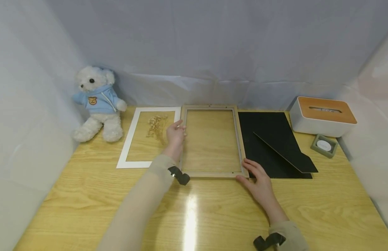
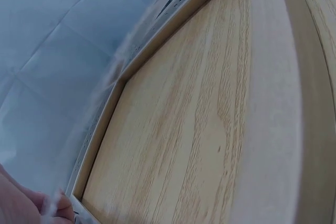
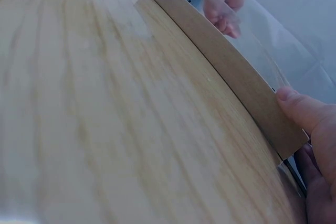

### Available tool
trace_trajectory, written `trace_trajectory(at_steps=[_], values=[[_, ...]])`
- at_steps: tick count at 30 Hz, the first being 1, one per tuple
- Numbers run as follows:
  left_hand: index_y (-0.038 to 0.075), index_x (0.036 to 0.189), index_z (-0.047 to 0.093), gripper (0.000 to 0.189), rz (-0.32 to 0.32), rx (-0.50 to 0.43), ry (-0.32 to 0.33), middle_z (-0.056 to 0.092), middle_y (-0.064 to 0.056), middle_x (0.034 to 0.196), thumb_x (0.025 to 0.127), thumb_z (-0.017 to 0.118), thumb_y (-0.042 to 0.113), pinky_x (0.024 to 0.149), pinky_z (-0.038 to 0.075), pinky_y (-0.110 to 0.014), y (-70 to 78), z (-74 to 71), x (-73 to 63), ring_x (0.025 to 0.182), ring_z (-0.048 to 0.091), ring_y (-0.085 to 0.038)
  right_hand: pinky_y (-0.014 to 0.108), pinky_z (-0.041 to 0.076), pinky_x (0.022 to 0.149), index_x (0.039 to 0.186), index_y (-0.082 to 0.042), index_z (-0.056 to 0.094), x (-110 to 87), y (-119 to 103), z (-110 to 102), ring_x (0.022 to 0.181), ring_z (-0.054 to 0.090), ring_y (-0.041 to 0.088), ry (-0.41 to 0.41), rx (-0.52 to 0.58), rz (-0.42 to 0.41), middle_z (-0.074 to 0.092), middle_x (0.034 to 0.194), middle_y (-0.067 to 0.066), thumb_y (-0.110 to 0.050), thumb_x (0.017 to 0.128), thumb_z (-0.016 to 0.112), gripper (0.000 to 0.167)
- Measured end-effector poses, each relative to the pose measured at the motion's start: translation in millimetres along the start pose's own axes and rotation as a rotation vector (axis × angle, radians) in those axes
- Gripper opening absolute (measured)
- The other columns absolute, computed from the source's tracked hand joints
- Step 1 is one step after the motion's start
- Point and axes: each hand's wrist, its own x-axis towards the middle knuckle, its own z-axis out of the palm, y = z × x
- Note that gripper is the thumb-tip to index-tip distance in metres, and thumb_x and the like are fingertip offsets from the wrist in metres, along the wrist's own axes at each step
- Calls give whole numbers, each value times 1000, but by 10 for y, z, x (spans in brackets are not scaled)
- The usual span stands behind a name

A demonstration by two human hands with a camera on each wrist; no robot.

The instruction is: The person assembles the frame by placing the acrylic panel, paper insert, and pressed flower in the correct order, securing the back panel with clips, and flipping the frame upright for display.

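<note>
A light wooden picture frame (image 1: 241, 139) lies flat, with wood grain showing through its opening. At its left side, my left hand (image 1: 176, 135) pinches the edge of a clear sheet (image 3: 223, 6); in the right wrist view this sheet tilts above the frame. My right hand (image 1: 260, 181) holds the frame's near right corner, thumb at the front edge and fingers along the right side. The thumb is close to the sheet's lower edge; whether they touch I cannot tell. Left of the frame lies a white mat board (image 1: 131, 139), with dried flowers (image 1: 156, 125) inside its opening.
A black backing board (image 1: 260, 153) with a raised flap stand (image 1: 288, 157) lies right of the frame. Beyond it are a tissue box (image 1: 319, 122) and a small green square dish (image 1: 324, 146). A plush toy (image 1: 99, 101) in a blue hoodie sits at the back left.
</note>
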Motion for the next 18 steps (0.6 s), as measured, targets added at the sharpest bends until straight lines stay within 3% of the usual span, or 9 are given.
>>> trace_trajectory(at_steps=[11,18], values=[[4,136,50,50,-8,-4,1,54,-22,123,90,40,-14,52,41,-11,-27,33,8,75,51,-13,3,29,95,124,-4,62,-4,6,-3,122,49,28,-24,5,39,52,134,8,-18,77,81,53],[2,136,50,57,25,0,13,56,-20,117,84,38,-19,54,42,-11,-55,77,5,88,52,-21,3,29,94,124,-4,62,4,1,-4,122,49,28,-27,-6,39,52,134,8,-18,77,81,53]])
